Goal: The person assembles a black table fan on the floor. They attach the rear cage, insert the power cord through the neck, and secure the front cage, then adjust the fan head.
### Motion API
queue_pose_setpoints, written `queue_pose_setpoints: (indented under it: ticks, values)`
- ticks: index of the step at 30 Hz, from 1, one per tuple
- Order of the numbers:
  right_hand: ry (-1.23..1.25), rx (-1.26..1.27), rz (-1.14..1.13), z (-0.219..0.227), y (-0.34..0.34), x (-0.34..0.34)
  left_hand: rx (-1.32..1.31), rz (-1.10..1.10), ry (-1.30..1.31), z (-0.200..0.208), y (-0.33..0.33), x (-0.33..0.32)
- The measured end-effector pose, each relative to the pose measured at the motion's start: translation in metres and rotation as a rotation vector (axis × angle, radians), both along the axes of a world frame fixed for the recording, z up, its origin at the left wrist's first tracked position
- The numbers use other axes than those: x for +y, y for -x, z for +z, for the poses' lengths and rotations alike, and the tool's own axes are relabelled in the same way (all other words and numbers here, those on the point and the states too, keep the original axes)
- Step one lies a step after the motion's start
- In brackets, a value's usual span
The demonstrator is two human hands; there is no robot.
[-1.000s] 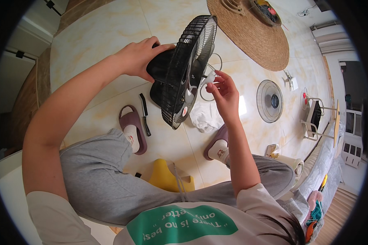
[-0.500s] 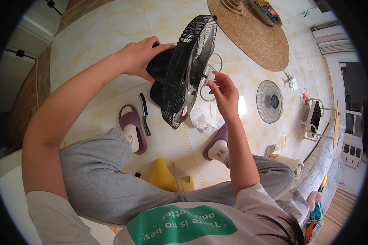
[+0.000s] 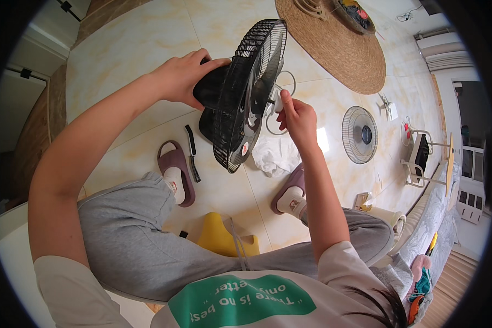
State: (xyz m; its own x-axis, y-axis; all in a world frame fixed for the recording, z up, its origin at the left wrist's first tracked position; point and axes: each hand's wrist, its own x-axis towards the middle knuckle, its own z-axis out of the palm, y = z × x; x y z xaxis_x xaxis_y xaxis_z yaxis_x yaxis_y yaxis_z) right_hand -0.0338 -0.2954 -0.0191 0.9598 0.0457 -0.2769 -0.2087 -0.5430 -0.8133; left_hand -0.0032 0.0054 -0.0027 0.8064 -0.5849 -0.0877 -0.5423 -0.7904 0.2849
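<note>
Black fan housing [image 3: 210, 90] is clasped by the left hand [image 3: 181, 78], the right hand [image 3: 299, 117] pinching a white knob [image 3: 279, 100].

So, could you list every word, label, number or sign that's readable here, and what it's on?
Green panel on the pale shirt: white lettering, upside down in this view; I won't copy its wording.
Small red-and-white sticker on the black fan: too small to read.
Dark centre badge on the round fan guard on the floor: no readable marking.
</note>
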Motion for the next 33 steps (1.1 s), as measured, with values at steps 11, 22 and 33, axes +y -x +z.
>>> queue_pose_setpoints:
  ticks: [11, 22, 33]
  values:
    - [-0.647, -0.171, 0.022, -0.017, 0.024, -0.009, -0.035, -0.027, 0.01, -0.003, -0.001, 0.002]
    - [-0.072, 0.08, 0.026, -0.005, 0.004, -0.013, 0.004, -0.008, 0.002, 0.0, -0.001, -0.001]
    - [-0.163, 0.005, 0.079, -0.006, 0.014, -0.011, 0.001, -0.001, -0.007, -0.003, -0.001, 0.001]
